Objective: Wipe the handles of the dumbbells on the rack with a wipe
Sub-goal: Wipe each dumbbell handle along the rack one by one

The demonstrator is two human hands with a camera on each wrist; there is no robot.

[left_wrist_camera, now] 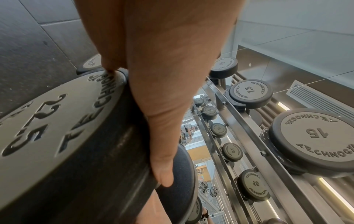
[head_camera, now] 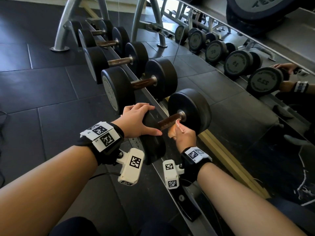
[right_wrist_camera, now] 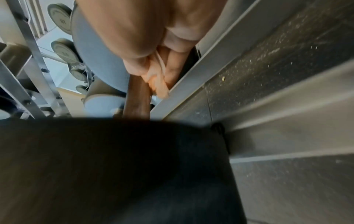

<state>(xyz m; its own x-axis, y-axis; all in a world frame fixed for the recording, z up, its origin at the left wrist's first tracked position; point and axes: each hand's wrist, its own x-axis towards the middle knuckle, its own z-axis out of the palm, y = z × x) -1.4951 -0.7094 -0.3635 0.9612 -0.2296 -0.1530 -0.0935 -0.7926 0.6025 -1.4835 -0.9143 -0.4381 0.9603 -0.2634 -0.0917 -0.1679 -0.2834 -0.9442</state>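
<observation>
The nearest dumbbell (head_camera: 189, 108) lies on the rack's rail (head_camera: 154, 99), its rusty brown handle (head_camera: 168, 120) bare between two black heads. My left hand (head_camera: 136, 120) rests spread on top of the near head (head_camera: 153, 142), thumb stretched toward the handle. The left wrist view shows that hand (left_wrist_camera: 153, 106) lying along the rim of the head marked 22.5 (left_wrist_camera: 57, 136). My right hand (head_camera: 185, 135) grips a pale orange wipe (head_camera: 172, 132) from below against the handle's far end. Seen from the right wrist, the fingers (right_wrist_camera: 172, 65) bunch the wipe (right_wrist_camera: 159, 86) beside the handle (right_wrist_camera: 138, 98).
Several more dumbbells (head_camera: 139, 82) sit in a row farther along the rail. A wall mirror (head_camera: 265, 53) on the right repeats the rack and my hands. Grey rack legs (head_camera: 63, 31) stand on dark rubber floor tiles (head_camera: 42, 86) to the left.
</observation>
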